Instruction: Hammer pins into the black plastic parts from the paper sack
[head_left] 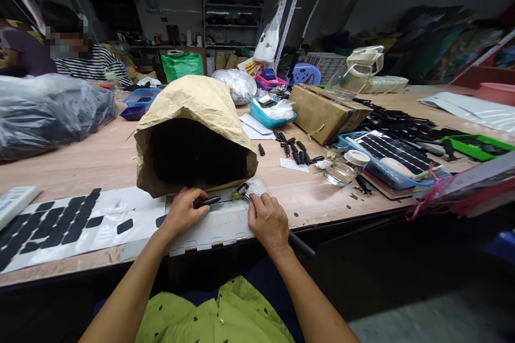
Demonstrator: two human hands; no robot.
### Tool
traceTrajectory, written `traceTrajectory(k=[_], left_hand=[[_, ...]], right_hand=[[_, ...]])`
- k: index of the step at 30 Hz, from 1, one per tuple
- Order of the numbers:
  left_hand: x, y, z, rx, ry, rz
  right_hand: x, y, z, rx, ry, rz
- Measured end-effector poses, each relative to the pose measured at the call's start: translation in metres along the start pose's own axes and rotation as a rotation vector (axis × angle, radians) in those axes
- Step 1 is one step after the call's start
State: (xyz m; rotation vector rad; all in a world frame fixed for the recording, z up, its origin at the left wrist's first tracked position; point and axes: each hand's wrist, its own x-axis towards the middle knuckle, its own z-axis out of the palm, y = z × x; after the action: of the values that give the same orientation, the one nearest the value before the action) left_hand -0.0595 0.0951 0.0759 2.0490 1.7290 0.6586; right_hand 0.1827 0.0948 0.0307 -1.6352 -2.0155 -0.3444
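Observation:
My left hand (185, 210) is closed around a small black tapered handle-like piece (210, 201), its tip pointing right over a pale board (209, 228) at the table's front edge. In my right hand (270, 221) is a small hammer (301, 244); its dark grip sticks out below the hand toward the lower right. The metal and yellowish hammer head (241, 191) is just right of the black piece, apart from it. Directly behind both hands lies a large brown paper sack (193, 96), its dark mouth facing me.
Left of the board lies a white sheet with black stickers (68, 220). Several black pieces (295, 150) lie behind my right hand, near a glass jar (341, 172). A cardboard box (317, 110) and blue basket (378, 163) stand right. Another person (96, 61) sits far left.

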Motion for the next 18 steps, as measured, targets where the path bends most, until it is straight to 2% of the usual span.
traceTrajectory(k=[3,9,14,18], left_hand=[[-0.002,-0.003,0.009,-0.121,-0.062,-0.021],[0.001,-0.006,0.013,-0.158,-0.062,-0.055],[0.001,-0.006,0.015,-0.208,-0.05,-0.092],[0.001,-0.009,0.018,-0.245,-0.045,-0.107]], right_hand=[[0.0,0.001,0.0,0.014,-0.005,0.0],[0.0,0.007,0.0,0.103,-0.05,0.008],[0.001,-0.008,-0.017,0.46,-0.02,0.079],[-0.003,-0.036,-0.03,0.73,-0.094,0.032]])
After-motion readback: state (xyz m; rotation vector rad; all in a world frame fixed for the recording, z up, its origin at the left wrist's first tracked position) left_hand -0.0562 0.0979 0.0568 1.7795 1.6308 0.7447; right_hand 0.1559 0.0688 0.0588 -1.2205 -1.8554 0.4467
